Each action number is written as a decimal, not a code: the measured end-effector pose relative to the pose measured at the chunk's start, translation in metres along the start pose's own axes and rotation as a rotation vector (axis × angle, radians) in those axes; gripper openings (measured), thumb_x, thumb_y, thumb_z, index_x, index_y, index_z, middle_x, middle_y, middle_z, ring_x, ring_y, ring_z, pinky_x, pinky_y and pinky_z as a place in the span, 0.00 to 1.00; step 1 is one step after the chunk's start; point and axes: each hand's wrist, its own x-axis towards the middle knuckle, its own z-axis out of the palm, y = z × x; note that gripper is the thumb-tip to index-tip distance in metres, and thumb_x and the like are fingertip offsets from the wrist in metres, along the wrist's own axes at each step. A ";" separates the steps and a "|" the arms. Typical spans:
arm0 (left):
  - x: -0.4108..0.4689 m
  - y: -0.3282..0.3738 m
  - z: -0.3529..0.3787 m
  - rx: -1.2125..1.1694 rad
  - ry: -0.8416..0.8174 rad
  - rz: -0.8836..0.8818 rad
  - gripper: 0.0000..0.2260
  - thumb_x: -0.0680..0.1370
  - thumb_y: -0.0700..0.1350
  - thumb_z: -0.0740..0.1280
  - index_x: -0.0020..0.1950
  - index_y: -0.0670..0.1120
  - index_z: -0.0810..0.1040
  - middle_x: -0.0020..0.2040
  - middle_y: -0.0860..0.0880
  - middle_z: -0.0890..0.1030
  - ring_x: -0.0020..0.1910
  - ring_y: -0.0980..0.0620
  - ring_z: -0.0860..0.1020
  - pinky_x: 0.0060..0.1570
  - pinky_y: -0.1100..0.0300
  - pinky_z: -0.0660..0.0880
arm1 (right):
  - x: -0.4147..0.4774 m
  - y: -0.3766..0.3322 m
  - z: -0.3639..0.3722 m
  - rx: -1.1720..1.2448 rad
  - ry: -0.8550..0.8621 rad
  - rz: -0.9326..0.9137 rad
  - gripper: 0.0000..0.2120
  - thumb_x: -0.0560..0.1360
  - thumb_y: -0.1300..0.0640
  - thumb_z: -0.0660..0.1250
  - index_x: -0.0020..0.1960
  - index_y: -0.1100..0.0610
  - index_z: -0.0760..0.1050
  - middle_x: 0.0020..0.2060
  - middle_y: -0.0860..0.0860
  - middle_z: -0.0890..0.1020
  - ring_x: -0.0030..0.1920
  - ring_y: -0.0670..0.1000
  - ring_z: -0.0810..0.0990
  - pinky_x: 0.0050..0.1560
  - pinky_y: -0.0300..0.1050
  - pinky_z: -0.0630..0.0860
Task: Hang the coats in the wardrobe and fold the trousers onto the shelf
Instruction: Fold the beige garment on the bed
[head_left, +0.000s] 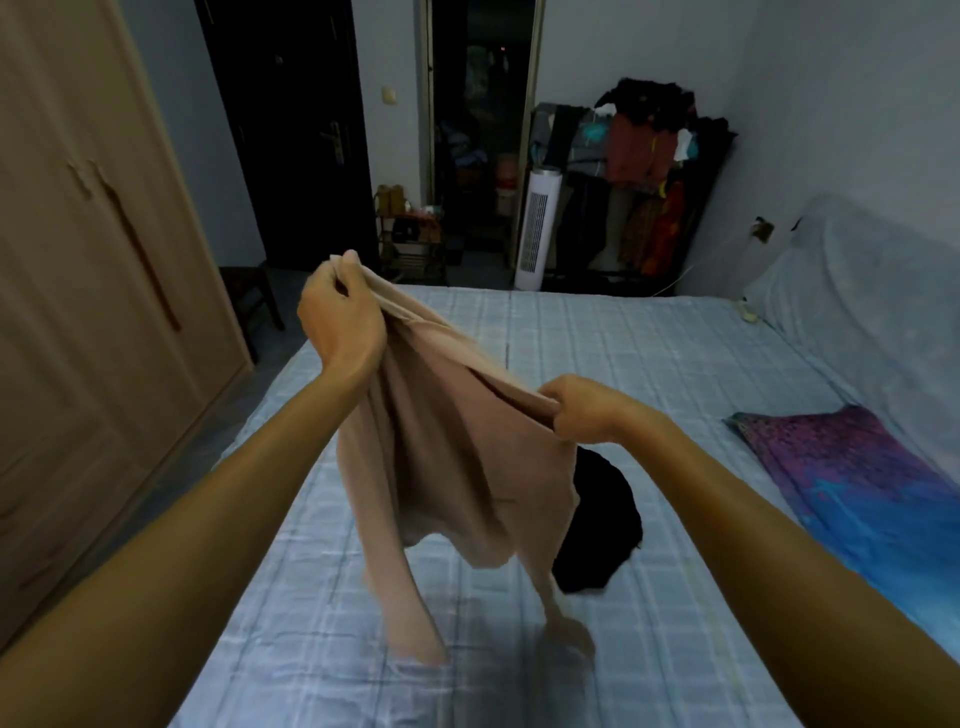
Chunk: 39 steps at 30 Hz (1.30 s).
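Observation:
I hold a beige pair of trousers (457, 467) up over the bed (649, 353). My left hand (340, 317) grips one end of the waistband, raised high. My right hand (587, 410) pinches the other end, lower and to the right. The two legs hang down, and their ends touch the checked blue sheet. A black garment (602, 525) lies bunched on the bed behind the trousers, partly hidden by them. The light wooden wardrobe (88, 291) stands at the left with its doors closed.
A purple and blue pillow (857, 488) lies on the bed's right side beside a covered headboard (883, 291). At the back stand a white tower fan (537, 228), a full clothes rack (644, 176), a small shoe shelf (410, 234) and a dark doorway.

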 end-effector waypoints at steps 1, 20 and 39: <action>0.003 -0.006 -0.007 0.022 -0.002 0.015 0.18 0.81 0.55 0.55 0.36 0.45 0.68 0.34 0.49 0.71 0.35 0.52 0.71 0.37 0.56 0.67 | 0.001 0.002 -0.001 0.080 -0.006 0.009 0.11 0.70 0.64 0.62 0.42 0.51 0.80 0.42 0.50 0.82 0.45 0.53 0.80 0.46 0.48 0.78; -0.019 -0.073 -0.079 0.163 -0.447 0.002 0.09 0.74 0.35 0.58 0.37 0.40 0.75 0.32 0.51 0.77 0.32 0.57 0.70 0.34 0.59 0.66 | -0.001 -0.014 -0.014 0.148 0.170 -0.181 0.24 0.75 0.66 0.62 0.66 0.53 0.58 0.43 0.51 0.75 0.42 0.52 0.76 0.39 0.43 0.73; -0.004 -0.026 -0.116 -0.214 -1.090 -0.298 0.22 0.51 0.69 0.76 0.29 0.52 0.82 0.29 0.55 0.79 0.27 0.62 0.76 0.26 0.69 0.72 | -0.019 0.005 -0.012 0.309 1.315 -0.229 0.18 0.80 0.52 0.59 0.35 0.60 0.75 0.25 0.54 0.75 0.25 0.52 0.71 0.27 0.48 0.66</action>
